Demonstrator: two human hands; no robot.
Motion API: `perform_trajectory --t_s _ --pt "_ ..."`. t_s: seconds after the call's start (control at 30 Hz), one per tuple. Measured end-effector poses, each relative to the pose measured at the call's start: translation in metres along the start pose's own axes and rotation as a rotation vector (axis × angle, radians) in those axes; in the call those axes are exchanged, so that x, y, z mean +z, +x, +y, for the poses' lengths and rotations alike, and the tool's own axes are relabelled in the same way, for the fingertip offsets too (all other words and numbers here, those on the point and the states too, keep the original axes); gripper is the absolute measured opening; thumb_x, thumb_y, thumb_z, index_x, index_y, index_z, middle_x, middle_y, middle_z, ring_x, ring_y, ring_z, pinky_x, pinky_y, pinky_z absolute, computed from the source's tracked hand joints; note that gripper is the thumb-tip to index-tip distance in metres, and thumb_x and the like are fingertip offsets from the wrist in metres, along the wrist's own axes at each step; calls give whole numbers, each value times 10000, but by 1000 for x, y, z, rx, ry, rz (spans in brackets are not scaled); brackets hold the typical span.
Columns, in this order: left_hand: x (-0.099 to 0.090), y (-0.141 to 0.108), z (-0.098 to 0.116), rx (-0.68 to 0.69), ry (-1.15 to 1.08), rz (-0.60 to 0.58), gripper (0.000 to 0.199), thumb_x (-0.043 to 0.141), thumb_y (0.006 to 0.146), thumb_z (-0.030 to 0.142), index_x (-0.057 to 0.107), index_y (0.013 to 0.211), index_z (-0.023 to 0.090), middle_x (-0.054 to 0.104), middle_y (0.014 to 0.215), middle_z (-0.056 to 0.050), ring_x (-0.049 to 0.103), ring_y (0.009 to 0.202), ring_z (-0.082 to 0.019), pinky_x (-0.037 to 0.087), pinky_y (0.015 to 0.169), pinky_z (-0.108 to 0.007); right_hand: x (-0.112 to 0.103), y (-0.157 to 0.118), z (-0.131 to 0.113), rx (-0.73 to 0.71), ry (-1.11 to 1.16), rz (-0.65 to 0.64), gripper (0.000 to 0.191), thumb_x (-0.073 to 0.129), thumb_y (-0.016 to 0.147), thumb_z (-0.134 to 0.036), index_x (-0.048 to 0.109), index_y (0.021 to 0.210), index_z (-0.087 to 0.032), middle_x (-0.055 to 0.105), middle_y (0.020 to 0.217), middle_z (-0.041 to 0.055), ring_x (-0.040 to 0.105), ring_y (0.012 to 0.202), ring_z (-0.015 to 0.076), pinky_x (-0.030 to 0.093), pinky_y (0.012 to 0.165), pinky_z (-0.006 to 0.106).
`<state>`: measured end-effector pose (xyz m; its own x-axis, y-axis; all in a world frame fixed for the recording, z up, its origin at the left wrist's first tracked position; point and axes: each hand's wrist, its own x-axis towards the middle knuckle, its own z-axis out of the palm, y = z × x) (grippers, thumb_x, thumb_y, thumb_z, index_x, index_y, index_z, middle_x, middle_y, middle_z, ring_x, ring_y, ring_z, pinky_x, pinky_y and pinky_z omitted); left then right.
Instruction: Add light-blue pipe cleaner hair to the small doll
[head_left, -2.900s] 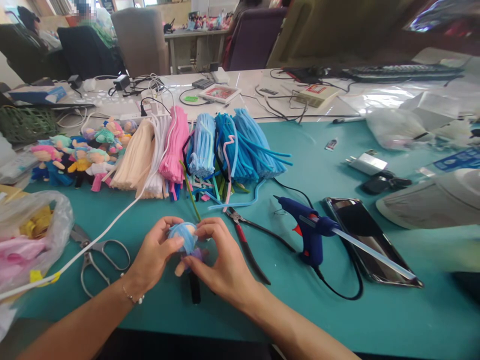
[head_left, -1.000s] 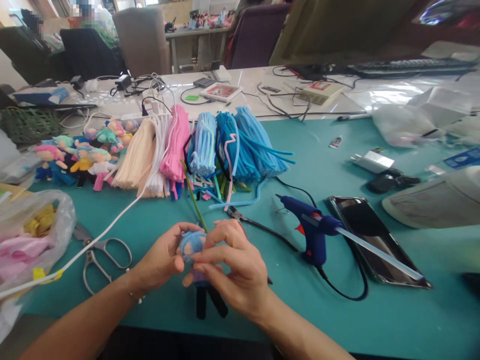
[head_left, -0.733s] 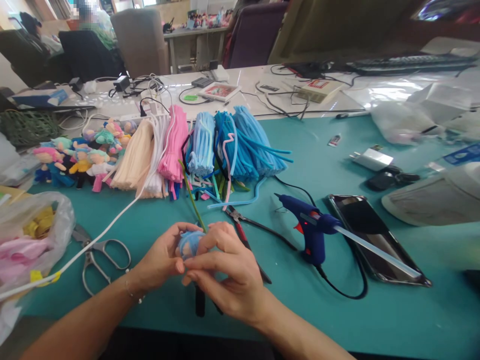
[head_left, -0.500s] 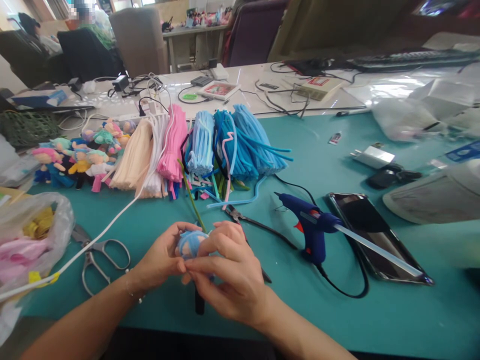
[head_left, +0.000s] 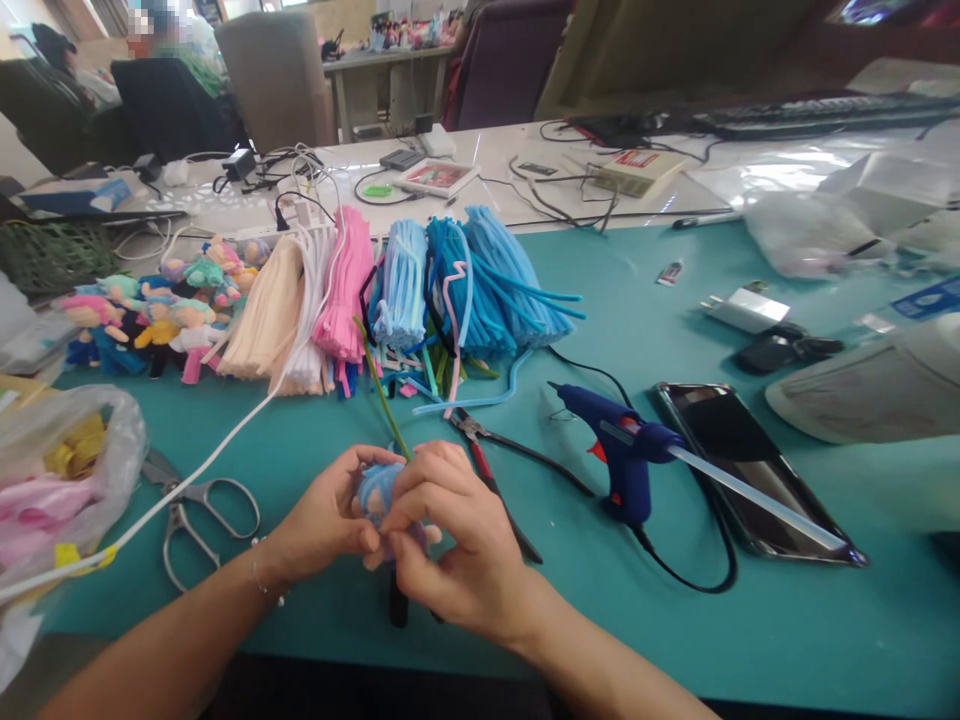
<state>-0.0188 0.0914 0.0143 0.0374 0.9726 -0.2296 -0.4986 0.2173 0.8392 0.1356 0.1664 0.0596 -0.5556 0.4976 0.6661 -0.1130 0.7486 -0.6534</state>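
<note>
A small doll (head_left: 377, 488) with light-blue hair and a peach face is held between my hands near the mat's front edge. My left hand (head_left: 330, 520) wraps round its left side, thumb at the face. On the doll's right side, my right hand (head_left: 454, 535) pinches with thumb and forefinger near the face and hair. Part of the doll's purple body shows below, with a black object (head_left: 398, 603) under it. Just behind my hands lie a green stem (head_left: 382, 395) and pliers (head_left: 499, 490) with one red handle visible.
Scissors (head_left: 191, 505) lie left, beside a plastic bag (head_left: 112, 430). A blue glue gun (head_left: 626, 450) and a phone (head_left: 750, 470) are at right. Behind stand pipe-cleaner bundles (head_left: 405, 285) and a pile of dolls (head_left: 157, 315). People sit in the background.
My right thumb and fingers have shifted slightly right and drawn closer together at the doll's face. More of the doll's face, its purple body and the red plier handle now show.
</note>
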Motion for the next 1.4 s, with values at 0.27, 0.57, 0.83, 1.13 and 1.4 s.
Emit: perform_trajectory --t_s 0.27,0.57,0.83,1.13,1.4 --pt "4 -1 5 5 -14 39 751 967 452 501 659 1070 206 697 936 -46 655 734 -153 494 660 -235 -12 -1 3 130 141 -59 202 509 870 -83 638 806 -224 663 748 7 597 699 171 456 714 350" --pt "9 -1 13 65 -94 142 695 902 535 598 698 1047 175 700 1041 -90 639 919 -217 504 770 -285 -13 -3 16 368 401 89 368 760 836 -516 587 706 -218 583 695 -11 559 657 158 460 613 294" --pt "11 0 23 23 -249 167 374 843 676 268 705 1011 175 721 963 -66 662 854 -216 553 757 -327 -17 0 21 487 372 201 323 774 833 -442 622 665 -211 623 628 -2 578 620 161 473 579 284" --pt "13 1 22 18 -193 296 398 800 664 193 683 1044 185 708 955 -59 675 849 -219 541 716 -308 -18 -2 20 426 225 75 450 453 1023 -466 495 647 -222 527 601 -12 491 561 143 416 548 284" --pt "10 4 25 116 -181 394 451 893 602 211 675 995 178 706 888 -21 654 803 -171 530 733 -286 -19 -1 17 117 54 -170 37 687 896 -211 654 882 -222 629 783 12 597 722 169 495 653 295"
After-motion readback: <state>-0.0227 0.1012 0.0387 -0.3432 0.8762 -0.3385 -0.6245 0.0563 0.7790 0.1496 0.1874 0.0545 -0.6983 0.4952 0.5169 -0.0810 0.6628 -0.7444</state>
